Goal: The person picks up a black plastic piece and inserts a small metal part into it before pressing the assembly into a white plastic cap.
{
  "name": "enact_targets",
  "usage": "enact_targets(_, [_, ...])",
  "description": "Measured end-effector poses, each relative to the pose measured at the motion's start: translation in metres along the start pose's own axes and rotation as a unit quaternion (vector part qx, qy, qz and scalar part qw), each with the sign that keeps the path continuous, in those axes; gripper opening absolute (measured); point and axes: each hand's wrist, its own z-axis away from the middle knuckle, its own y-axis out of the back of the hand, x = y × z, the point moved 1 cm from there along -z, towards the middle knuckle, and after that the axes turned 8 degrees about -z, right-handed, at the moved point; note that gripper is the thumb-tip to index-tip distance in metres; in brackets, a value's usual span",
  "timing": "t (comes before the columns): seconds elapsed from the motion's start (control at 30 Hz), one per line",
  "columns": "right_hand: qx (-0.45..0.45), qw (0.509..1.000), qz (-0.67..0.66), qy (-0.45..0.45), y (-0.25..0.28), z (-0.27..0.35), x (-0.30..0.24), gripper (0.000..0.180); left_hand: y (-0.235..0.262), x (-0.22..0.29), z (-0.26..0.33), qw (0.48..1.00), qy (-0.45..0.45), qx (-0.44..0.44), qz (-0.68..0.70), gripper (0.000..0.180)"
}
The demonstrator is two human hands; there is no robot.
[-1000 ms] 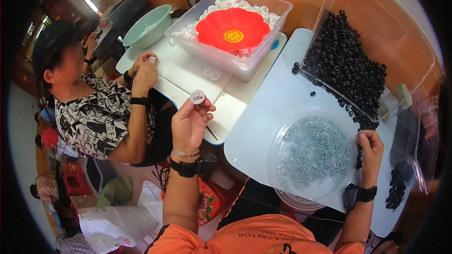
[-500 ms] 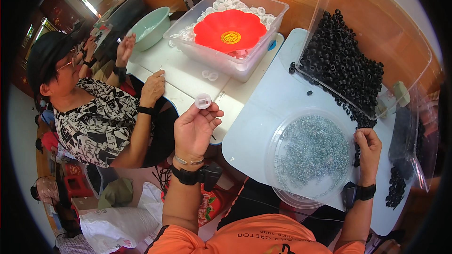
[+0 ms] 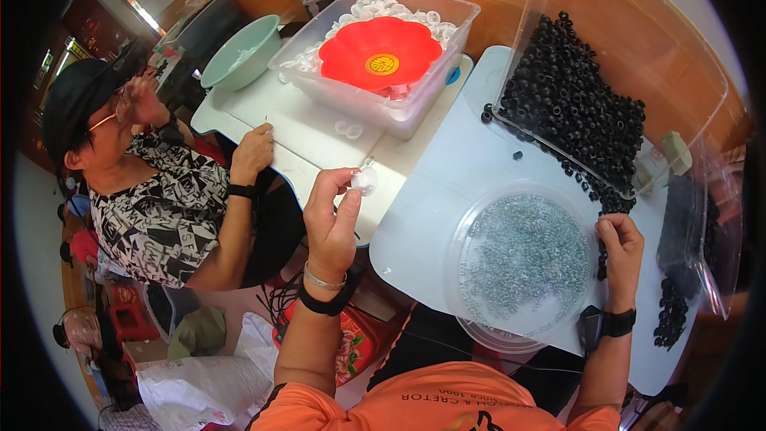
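- Translucent white, the small round cap (image 3: pixel 365 182) sits pinched in the grip of the left hand (image 3: pixel 331 219), raised over the near edge of the tabletop (image 3: pixel 447 183).
- The right hand (image 3: pixel 621 246) presses fingers together on the right rim of a clear round dish (image 3: pixel 523 263) of tiny metal bits.
- Black rings (image 3: pixel 578 108) fill a clear bin far right.
- A red flower-shaped plate (image 3: pixel 381 52) lies on white caps, far centre.

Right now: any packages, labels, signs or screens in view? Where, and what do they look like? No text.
Round gold emblem: middle of the red flower-shaped dish, in the clear tub of white caps.
Small blue round sticker: on that tub's front wall, right end.
White plastic sack: on the floor, lower left, crumpled.
No screens or signs visible.
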Motion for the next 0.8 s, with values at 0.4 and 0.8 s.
enact_targets(0.4, [-0.007,1.0,0.002,0.011,0.001,0.002,0.003,0.013,0.0,0.015,0.006,0.986,-0.102,0.034,-0.129,0.02])
enact_targets(0.8, [-0.015,1.0,-0.004,0.014,0.003,0.001,0.007,0.013,-0.001,0.016,0.012,0.944,-0.224,0.057,-0.234,0.033])
